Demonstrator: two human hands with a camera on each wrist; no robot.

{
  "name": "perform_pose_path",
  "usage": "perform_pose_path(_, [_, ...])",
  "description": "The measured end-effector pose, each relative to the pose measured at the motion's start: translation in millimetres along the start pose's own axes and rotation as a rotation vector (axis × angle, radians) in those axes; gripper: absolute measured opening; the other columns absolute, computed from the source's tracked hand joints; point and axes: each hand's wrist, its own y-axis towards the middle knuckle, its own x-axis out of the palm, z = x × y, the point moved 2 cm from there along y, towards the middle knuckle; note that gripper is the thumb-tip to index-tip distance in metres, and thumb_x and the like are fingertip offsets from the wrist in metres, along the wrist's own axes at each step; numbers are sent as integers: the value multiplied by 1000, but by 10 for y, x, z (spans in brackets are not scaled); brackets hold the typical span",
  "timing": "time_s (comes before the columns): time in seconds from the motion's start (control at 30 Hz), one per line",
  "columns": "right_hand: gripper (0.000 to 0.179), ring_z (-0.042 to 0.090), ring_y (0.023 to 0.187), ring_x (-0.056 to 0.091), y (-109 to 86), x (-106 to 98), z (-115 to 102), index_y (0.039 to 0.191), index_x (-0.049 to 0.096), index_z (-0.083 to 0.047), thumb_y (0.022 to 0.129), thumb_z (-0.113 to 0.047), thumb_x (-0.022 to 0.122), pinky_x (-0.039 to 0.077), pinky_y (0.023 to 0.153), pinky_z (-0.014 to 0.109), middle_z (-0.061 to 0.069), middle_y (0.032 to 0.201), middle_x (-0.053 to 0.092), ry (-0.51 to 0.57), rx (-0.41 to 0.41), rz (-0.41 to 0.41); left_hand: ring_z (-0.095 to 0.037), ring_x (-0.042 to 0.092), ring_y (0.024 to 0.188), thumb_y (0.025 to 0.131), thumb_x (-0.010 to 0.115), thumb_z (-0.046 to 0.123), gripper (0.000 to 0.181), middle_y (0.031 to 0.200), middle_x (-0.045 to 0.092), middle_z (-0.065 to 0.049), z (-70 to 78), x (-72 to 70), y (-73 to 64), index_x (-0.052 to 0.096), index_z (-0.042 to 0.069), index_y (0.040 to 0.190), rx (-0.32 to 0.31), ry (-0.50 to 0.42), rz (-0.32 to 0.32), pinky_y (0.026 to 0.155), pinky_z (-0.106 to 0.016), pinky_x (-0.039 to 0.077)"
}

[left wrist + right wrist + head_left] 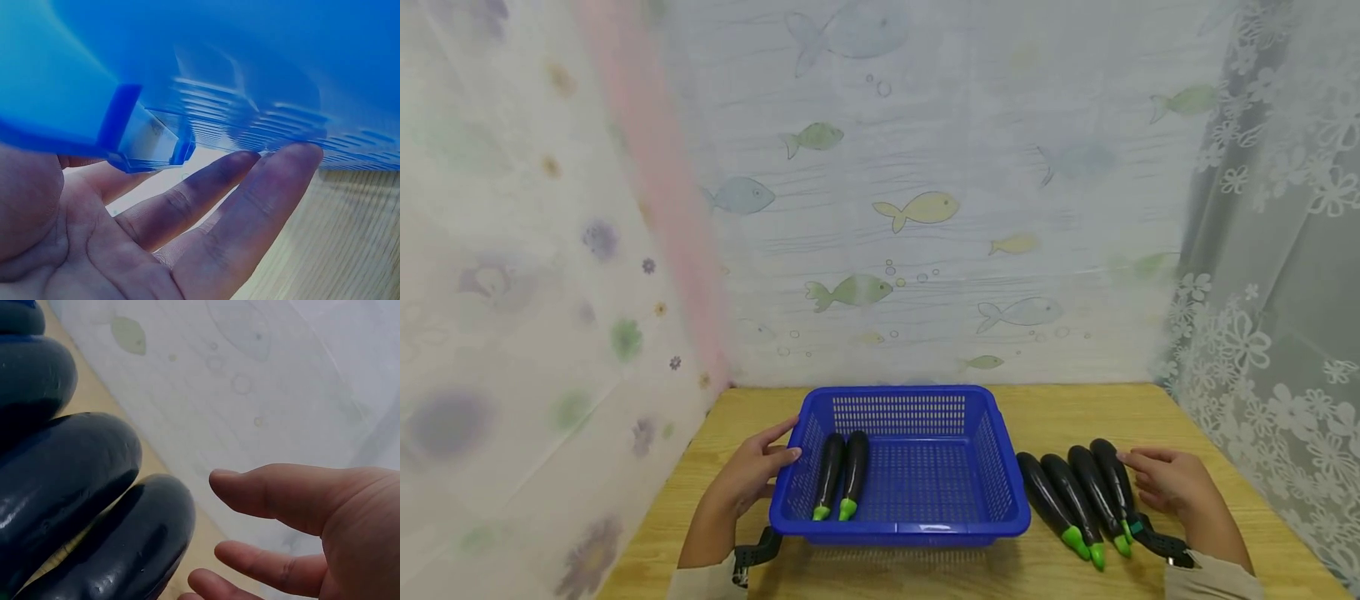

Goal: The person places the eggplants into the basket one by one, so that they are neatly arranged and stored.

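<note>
A blue plastic basket (898, 528) with slotted walls stands on the table, holding two dark eggplants (854, 475) with green stems along its left side. My left hand (747, 468) grips the basket's left rim. Seen in the left wrist view, its fingers (250, 212) reach under the rim against the slotted wall. To the right of the basket lie several more eggplants (1075, 492) in a slanted row. Beside the rightmost eggplant (140, 540) is my right hand (1176, 483), its thumb and fingers parted with nothing between them.
Under everything is a wood-grain table (730, 433). A fish-print curtain (925, 250) hangs behind its back edge, a flower-print sheet (550, 333) on the left, and a lace curtain (1262, 350) on the right. Black wrist mounts (1161, 546) sit on both wrists.
</note>
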Motion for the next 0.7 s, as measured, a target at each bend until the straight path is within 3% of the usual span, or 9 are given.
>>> perform_pose_path(0.17, [90,8,92,67,39,14,56,154,29,15,98,-42,70,64,84,40,35,137,57,0,6,-41,-41,72,111,103,65,18,70,147,53,-33,6,3,-3,31,21,164,-1,-3,-3,78,-58,63])
perform_pose_path(0.23, [91,8,91,67,45,25,61,154,28,16,98,-41,71,64,84,41,33,133,61,-3,3,-49,-41,72,111,103,65,18,71,147,53,-33,3,2,-1,31,21,164,1,-3,-8,78,-59,63])
perform_pose_path(0.3, [92,7,89,69,46,36,58,154,28,16,97,-41,72,64,83,40,22,119,71,-4,4,-50,-41,72,111,103,65,18,70,147,53,-33,2,-1,3,31,21,164,4,-2,-7,78,-59,63])
perform_pose_path(0.4, [93,6,85,70,39,57,40,155,26,16,97,-40,73,65,81,39,0,104,73,10,8,-50,-41,71,112,103,65,19,71,147,53,-33,-7,-7,10,31,21,164,8,1,-8,78,-59,63])
perform_pose_path(0.5, [93,6,84,71,31,81,21,155,26,16,97,-40,73,65,79,38,-8,98,72,17,8,-46,-41,72,111,102,66,19,70,147,53,-33,-14,-5,17,33,22,164,2,2,3,78,-59,63])
perform_pose_path(0.6, [92,7,83,71,25,108,10,154,28,15,96,-40,73,65,77,37,-1,101,73,3,12,-32,-39,72,109,101,67,19,70,146,55,-31,-21,2,21,35,23,163,-8,0,16,78,-58,63])
perform_pose_path(0.7, [92,9,84,70,27,135,4,153,31,15,95,-41,74,65,77,38,20,112,71,-17,7,-23,-38,72,109,101,68,20,70,146,55,-32,-26,3,21,35,24,163,-8,2,17,78,-58,63])
